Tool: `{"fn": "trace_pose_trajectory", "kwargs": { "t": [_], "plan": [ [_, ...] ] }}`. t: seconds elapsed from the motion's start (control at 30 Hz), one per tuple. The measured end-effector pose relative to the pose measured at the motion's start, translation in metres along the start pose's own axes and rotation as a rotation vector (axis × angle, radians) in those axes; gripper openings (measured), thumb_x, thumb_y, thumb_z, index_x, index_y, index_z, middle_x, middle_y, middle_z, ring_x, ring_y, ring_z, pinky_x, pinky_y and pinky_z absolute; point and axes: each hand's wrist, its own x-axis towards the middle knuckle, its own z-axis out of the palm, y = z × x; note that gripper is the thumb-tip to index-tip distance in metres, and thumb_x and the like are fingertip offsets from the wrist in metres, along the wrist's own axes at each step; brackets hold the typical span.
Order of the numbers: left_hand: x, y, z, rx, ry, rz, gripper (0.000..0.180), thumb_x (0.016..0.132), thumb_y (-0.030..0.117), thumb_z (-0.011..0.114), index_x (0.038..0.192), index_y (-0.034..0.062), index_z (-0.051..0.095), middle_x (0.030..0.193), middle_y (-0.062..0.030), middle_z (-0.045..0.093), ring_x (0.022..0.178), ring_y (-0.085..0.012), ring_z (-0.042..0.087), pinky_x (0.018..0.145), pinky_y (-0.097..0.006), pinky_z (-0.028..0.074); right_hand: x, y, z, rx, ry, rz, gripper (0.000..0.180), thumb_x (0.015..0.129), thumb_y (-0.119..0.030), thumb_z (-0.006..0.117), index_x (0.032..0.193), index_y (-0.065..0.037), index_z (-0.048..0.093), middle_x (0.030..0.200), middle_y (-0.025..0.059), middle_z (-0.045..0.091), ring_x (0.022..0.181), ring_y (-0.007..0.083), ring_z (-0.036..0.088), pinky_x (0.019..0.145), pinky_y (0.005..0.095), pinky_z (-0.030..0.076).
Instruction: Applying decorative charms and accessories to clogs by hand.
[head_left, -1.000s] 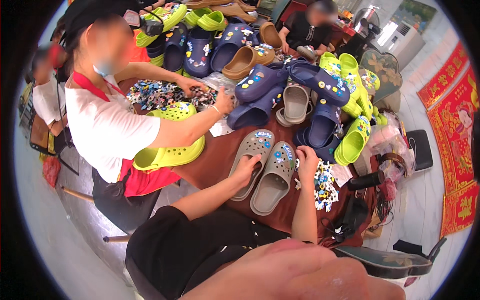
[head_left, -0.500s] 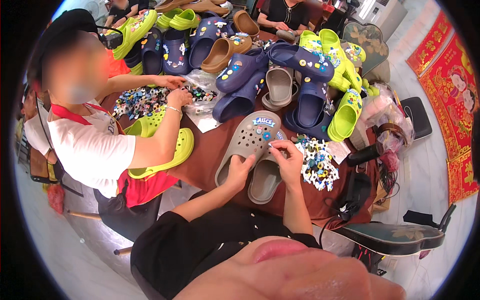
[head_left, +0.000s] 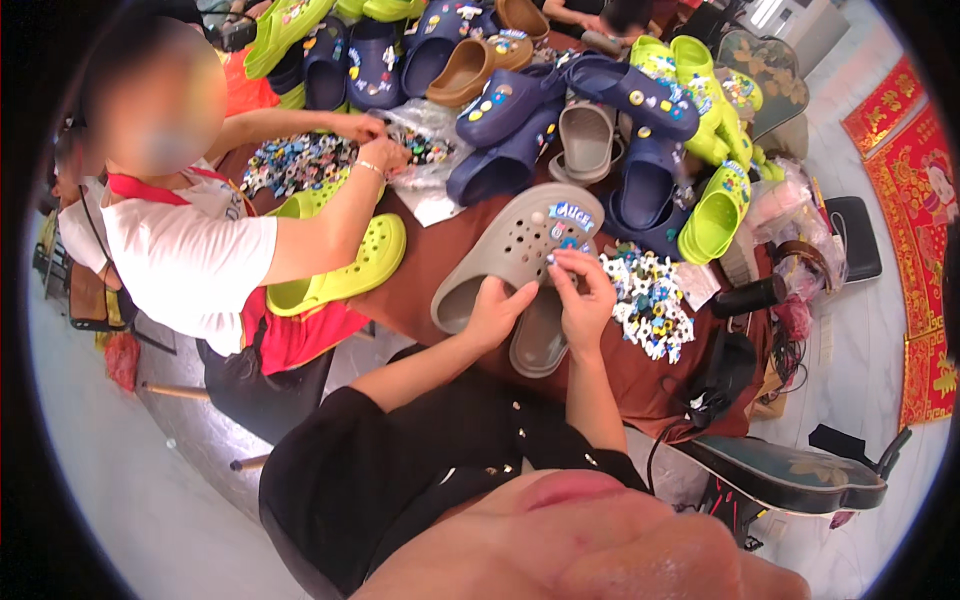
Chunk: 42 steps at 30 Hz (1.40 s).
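A grey clog (head_left: 508,232) with ventilation holes and several charms on its toe is tilted up in front of me. My left hand (head_left: 500,310) grips its opening edge, fingers tucked inside and thumb outside. Thumb and forefinger of my right hand (head_left: 585,305) pinch a small blue-and-white shoe charm (head_left: 551,259) close to the clog's holes. Partly covered by the first, a second grey clog (head_left: 541,348) lies beneath my hands. To the right of my right hand spreads a pile of loose charms (head_left: 652,305), mostly white, blue and yellow.
Decorated navy clogs (head_left: 505,105), lime clogs (head_left: 715,210) and a brown clog (head_left: 465,75) crowd the table's far side. At left, a co-worker's hands (head_left: 380,145) are over another charm pile (head_left: 295,165), near lime clogs (head_left: 375,255). A black cylinder (head_left: 750,297) lies at right.
The first grey clog has been tilted and turned to the right, its toe raised. Both hands moved with it, the right still pinching. The whole view shifted slightly.
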Motion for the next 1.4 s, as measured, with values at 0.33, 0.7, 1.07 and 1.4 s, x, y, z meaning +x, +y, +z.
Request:
{"fn": "trace_pose_trajectory", "kwargs": {
  "t": [0.33,0.7,1.07,1.4],
  "plan": [
    [0.015,0.007,0.004,-0.227,0.117,-0.040,0.035,0.092,0.007,0.058,0.124,-0.0046,0.049,0.119,-0.0098,0.058,0.108,-0.0162,0.055,0.093,-0.032,0.045,0.005,-0.007,0.003,0.112,0.092,0.115,0.012,0.080,0.009,0.066,0.091,0.004,0.065,0.098,0.0115,0.066,0.094,0.0173,0.061,0.085,0.0272,0.047],
    [0.015,-0.004,0.002,-0.377,0.050,-0.062,0.032,0.091,-0.001,0.052,0.123,-0.0039,0.052,0.118,-0.0082,0.059,0.109,-0.0146,0.055,0.094,-0.031,0.045,0.008,0.024,0.021,-0.230,0.068,-0.119,0.013,0.073,0.003,0.074,0.084,-0.001,0.069,0.088,0.0085,0.070,0.085,0.0220,0.062,0.079,0.0313,0.046],
    [0.016,-0.008,-0.004,-0.350,0.076,-0.113,0.038,0.088,-0.005,0.052,0.127,-0.0032,0.048,0.125,-0.0094,0.055,0.115,-0.0167,0.053,0.100,-0.034,0.041,0.011,0.027,0.030,-0.477,-0.056,-0.361,0.015,0.070,0.004,0.073,0.083,-0.002,0.068,0.089,0.0086,0.069,0.085,0.0266,0.061,0.076,0.0357,0.049],
    [0.018,-0.008,-0.008,-0.349,0.047,-0.157,0.039,0.088,-0.005,0.053,0.126,-0.0029,0.049,0.124,-0.0088,0.055,0.115,-0.0169,0.053,0.100,-0.034,0.041,0.004,0.029,0.022,-0.545,-0.154,-0.339,0.023,0.071,0.006,0.067,0.091,-0.003,0.070,0.098,0.0072,0.069,0.096,0.0281,0.060,0.086,0.0378,0.047]
  ]
}}
